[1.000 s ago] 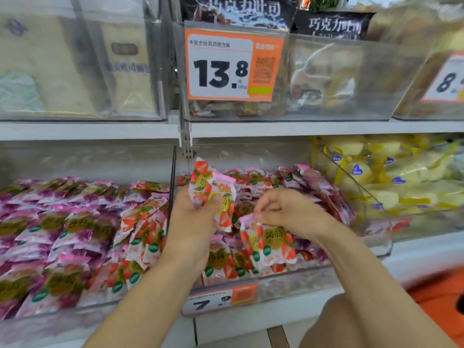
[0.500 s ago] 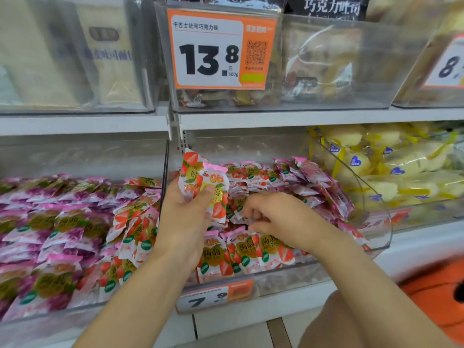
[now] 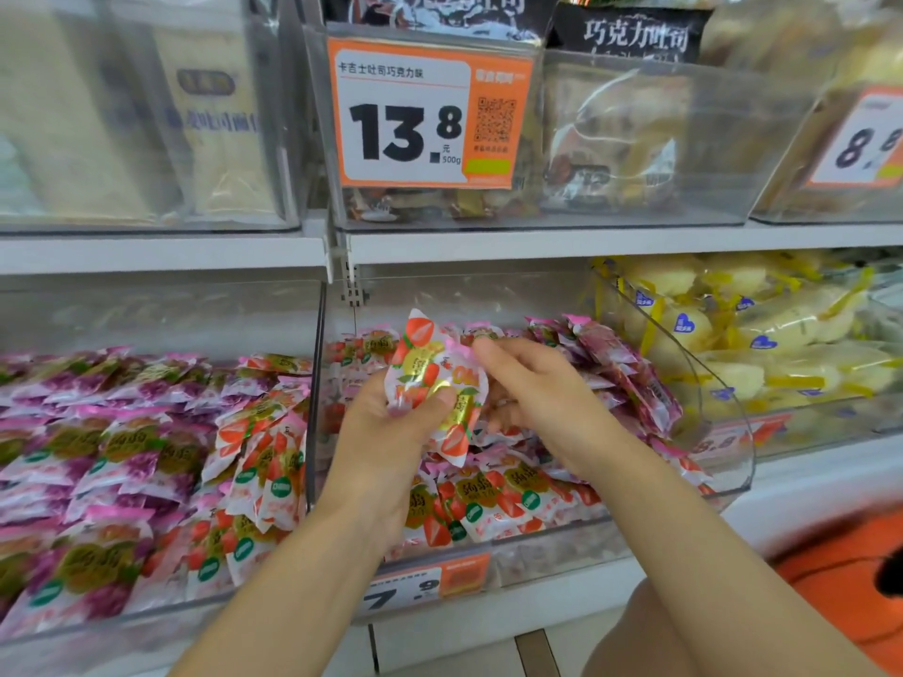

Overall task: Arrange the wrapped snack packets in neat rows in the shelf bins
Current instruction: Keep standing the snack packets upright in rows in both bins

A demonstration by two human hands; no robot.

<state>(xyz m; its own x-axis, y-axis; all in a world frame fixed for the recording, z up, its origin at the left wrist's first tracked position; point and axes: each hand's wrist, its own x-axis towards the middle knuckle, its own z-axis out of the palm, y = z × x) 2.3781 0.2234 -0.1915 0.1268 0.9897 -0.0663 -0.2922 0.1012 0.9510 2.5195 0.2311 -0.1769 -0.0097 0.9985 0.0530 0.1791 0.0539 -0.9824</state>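
My left hand (image 3: 391, 432) grips a small bunch of white plastic snack packets printed with red strawberries (image 3: 435, 383), thumb pressed across them. My right hand (image 3: 532, 398), just beside it, is loosely curled, fingertips touching the bunch's top. Below both hands, the clear plastic shelf bin (image 3: 723, 461) holds more matching packets.

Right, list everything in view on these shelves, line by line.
held packets: a few, strawberry red-white, in left hand
strawberry packets: many, red-white, middle lower bin
purple packets: many, left lower bin
yellow packets: many, right lower bin
large price tag: one, orange-white, upper middle bin
small price tag: one, orange-white, middle bin front
pale bread bags: several, upper left bin
left hand: gripping packets
right hand: fingers on the held packets
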